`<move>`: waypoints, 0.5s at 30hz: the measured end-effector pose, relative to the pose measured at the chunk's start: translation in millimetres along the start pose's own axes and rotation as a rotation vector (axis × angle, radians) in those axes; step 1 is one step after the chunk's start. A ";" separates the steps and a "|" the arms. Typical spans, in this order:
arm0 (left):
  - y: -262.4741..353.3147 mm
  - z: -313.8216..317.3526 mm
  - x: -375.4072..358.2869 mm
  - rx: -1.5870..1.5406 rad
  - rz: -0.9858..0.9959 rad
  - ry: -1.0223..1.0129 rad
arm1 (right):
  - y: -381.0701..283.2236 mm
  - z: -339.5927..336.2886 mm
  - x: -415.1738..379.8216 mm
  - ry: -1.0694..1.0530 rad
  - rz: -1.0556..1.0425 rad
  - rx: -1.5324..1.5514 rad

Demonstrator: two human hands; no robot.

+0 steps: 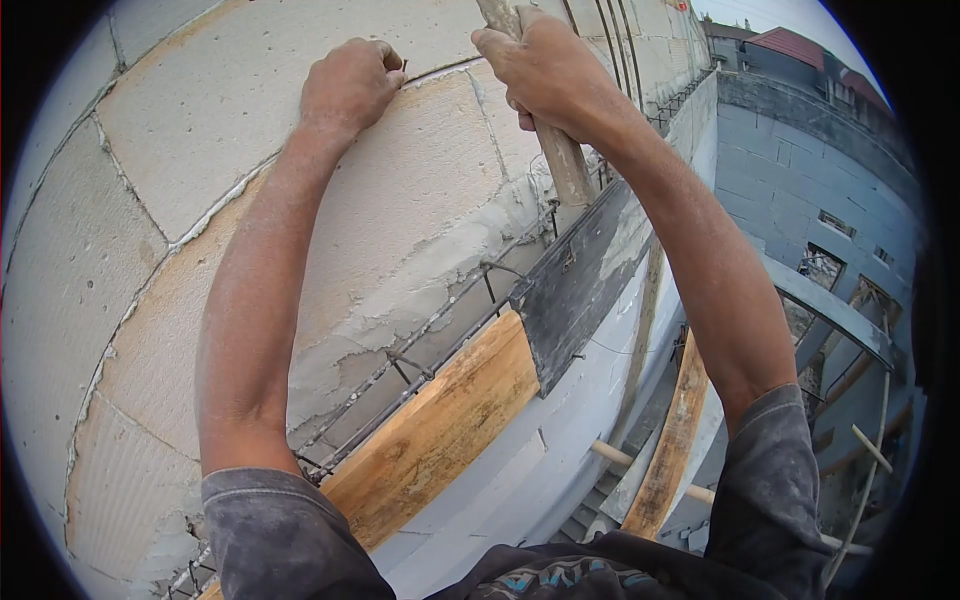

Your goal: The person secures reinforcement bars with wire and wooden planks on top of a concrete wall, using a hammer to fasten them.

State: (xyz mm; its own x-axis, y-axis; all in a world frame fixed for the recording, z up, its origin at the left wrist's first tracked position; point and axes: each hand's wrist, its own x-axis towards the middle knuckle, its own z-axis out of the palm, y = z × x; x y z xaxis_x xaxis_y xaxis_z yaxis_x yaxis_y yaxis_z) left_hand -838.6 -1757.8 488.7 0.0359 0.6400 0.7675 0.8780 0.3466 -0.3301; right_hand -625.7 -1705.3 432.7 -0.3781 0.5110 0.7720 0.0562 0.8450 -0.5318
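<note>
My left hand (350, 88) is raised against the block wall (410, 170). Its thumb and fingers are pinched on a small dark nail (404, 66), which sits at the mortar joint between two blocks. To the right, my right hand (548, 75) is closed around a thick wooden handle (566, 165). This handle slants up and to the left, and its upper end runs out of the frame, so whatever is on that end is hidden.
Below my hands, a rebar cage (400, 360) runs along the wall behind a wooden board (440, 425) and a dark panel (580, 285). Upright rebars (622, 45) stand near my right hand. Lower right, planks (672, 440) and poles (612, 453) cross a drop beside a grey block wall (770, 180).
</note>
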 end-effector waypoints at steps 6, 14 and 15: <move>-22.9 9.4 2.0 -0.184 0.096 0.344 | 1.6 16.1 -3.8 -0.228 0.027 -0.085; -29.0 3.8 -3.4 -0.405 0.065 0.338 | 1.5 32.5 -9.1 -0.235 0.115 0.005; -28.2 3.2 -1.5 -0.435 0.049 0.326 | 0.4 30.3 -10.6 -0.204 0.122 0.030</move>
State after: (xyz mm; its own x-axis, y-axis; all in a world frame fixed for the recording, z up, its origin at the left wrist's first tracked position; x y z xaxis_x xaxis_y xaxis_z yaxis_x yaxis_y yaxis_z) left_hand -864.9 -1766.3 495.1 0.1671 0.3784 0.9104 0.9856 -0.0383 -0.1650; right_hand -649.7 -1715.1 413.7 -0.5496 0.5640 0.6164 0.0862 0.7721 -0.6296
